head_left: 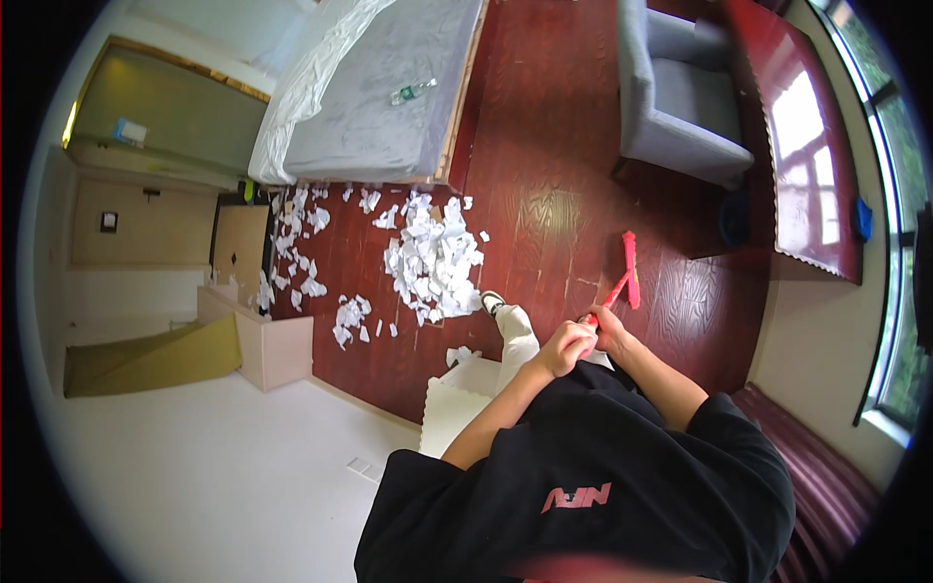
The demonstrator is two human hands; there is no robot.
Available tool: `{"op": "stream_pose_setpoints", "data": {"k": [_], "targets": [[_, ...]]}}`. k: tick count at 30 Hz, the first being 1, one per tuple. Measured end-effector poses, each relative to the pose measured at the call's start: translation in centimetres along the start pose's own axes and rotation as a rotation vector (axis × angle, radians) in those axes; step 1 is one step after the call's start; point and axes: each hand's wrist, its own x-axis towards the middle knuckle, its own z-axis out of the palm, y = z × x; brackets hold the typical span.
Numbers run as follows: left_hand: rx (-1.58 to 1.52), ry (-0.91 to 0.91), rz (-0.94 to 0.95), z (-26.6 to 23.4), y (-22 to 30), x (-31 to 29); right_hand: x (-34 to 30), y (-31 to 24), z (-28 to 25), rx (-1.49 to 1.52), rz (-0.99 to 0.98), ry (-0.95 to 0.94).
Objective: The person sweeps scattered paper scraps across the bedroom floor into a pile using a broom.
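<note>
Red broom (632, 276): we hold it two-handed; its handle slants forward and to the right, and its narrow head is at the wooden floor (544, 194), short of the armchair. We cannot tell how firmly it presses there.
Left hand (568, 349): our fingers are curled around the upper part of the handle.
Right hand (610, 330): our fingers wrap the same handle just beside the left, nearer the head; some fingertips are hidden from us.
Paper scraps (432, 257): white and crumpled, heaped on the floor left of the broom and well apart from it, with loose pieces scattered farther left.
Shoe (493, 303): ours, just beside the heap's right edge.
Bed (369, 121): grey-topped, beyond the heap; we see a clear bottle (413, 92) lying on it.
Armchair (692, 97): grey, beside a glossy red worktop (802, 185).
Window (899, 146): along our right.
</note>
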Motion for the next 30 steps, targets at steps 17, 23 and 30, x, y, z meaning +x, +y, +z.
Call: {"op": "stream_pose_setpoints", "data": {"k": [17,23,30], "targets": [[0.330,0.286,-0.039,-26.8,9.7,-14.5,12.7,15.0,28.5,-0.573,0.286,0.134],[0.514,0.347,-0.066,-32.4,13.8,-15.9,18.9,17.6,35.0,-0.650,0.533,-0.117],[0.701,0.259,-0.070,-34.8,13.2,-14.9,21.1,18.1,40.9,-0.604,0.578,-0.197]]}}
